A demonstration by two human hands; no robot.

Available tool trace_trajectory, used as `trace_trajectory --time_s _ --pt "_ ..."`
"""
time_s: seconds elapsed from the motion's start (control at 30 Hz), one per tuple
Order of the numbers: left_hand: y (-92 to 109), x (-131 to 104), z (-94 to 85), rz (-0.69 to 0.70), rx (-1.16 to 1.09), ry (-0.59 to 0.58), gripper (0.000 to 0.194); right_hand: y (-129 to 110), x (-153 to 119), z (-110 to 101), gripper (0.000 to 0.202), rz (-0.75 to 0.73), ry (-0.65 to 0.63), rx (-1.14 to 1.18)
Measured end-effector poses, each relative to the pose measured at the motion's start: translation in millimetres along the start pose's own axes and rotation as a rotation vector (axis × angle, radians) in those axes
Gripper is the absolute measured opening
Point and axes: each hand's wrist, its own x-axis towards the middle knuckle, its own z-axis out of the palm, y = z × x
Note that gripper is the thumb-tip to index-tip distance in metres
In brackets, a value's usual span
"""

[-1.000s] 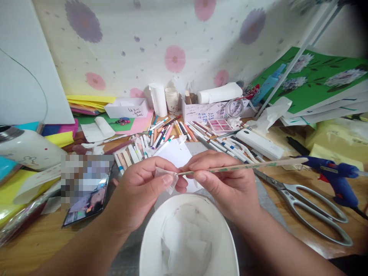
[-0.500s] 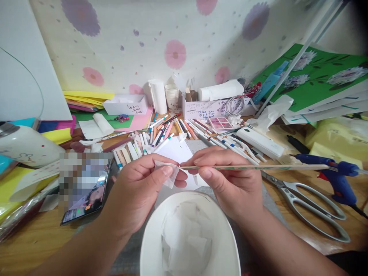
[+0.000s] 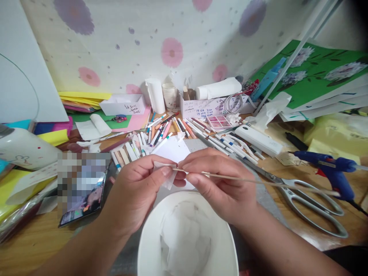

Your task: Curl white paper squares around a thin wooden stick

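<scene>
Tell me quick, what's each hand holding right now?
Left hand: closed, pinching thin white paper.
Right hand: closed, holding a thin stick.

My one view looks from the head — facing forward and down, close over the left hand (image 3: 140,184) and right hand (image 3: 221,180) — with the white tub (image 3: 149,245) below and flowered wall (image 3: 172,51) behind.

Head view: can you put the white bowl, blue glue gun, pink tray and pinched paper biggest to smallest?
1. White bowl, though the bottom edge cuts it off
2. Blue glue gun
3. Pink tray and pinched paper: too alike to rank
</scene>
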Motion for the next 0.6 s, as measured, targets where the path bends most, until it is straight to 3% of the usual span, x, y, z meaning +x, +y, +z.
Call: trace_trajectory --time_s 0.13,0.3,0.5,0.6 --pt "-2.3 0.1 -3.2 0.057 0.101 0.023 0.010 -2.0 -0.5 -4.1 0.017 -0.099 -0.074 -0.139" --pt "-4.7 0.1 -6.5 0.059 0.114 0.012 0.010 -5.3 0.0 -2.8 0.026 -0.075 -0.065 -0.116" --pt "1.3 0.0 0.7 0.023 -0.012 -0.005 0.008 -1.4 -2.0 2.7 0.018 0.090 0.157 0.102" --pt "4.6 0.8 4.6 0.006 -0.100 -0.059 0.008 0.5 -3.5 3.6 0.016 0.110 0.180 0.120"
